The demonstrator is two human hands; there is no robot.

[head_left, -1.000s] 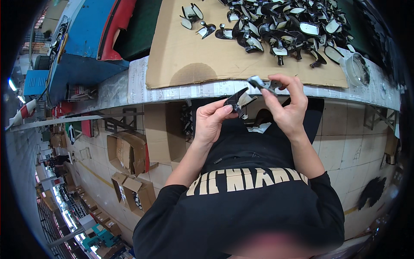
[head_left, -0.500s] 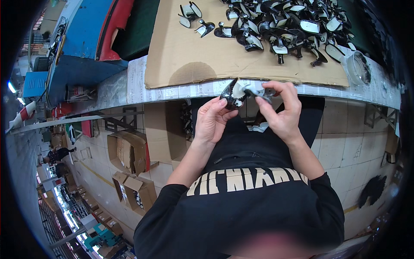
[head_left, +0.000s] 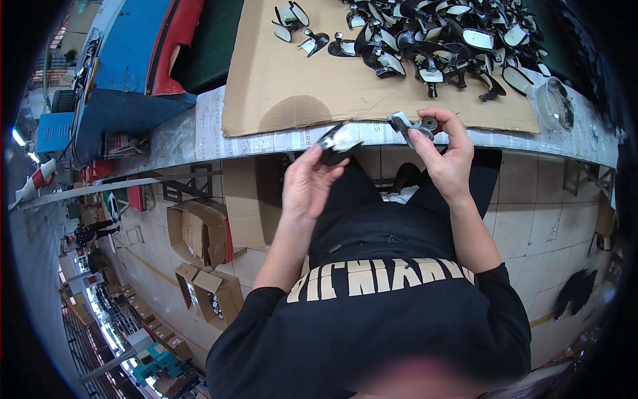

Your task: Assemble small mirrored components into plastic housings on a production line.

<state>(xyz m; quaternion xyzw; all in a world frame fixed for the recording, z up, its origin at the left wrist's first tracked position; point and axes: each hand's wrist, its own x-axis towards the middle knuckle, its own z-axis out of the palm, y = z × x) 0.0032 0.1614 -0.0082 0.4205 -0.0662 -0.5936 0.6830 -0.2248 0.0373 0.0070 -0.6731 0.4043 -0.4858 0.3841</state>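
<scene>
My left hand (head_left: 307, 183) pinches a glossy black shoe heel (head_left: 340, 142) with a whitish inner face, just off the table's near edge; motion smears its outline. To the right, my right hand (head_left: 450, 159) is closed on a small grey metal tool (head_left: 407, 128) with a dark round end. A gap separates the tool from the heel. Beyond both hands, a pile of similar black heels (head_left: 432, 50) with white faces covers the far part of a cardboard sheet (head_left: 252, 80). A few loose heels (head_left: 314, 43) lie left of the pile.
A clear round tape roll (head_left: 553, 105) stands at the table's right. Blue machinery (head_left: 126, 50) with a red cover (head_left: 174, 53) borders the left. Below the table are open cardboard boxes (head_left: 199, 233) on the tiled floor. Another person (head_left: 90, 234) is far off at left.
My hands have moved apart. The left went left and slightly down with the heel, which has turned; the right drew up and right with the grey tool, away from the heel.
</scene>
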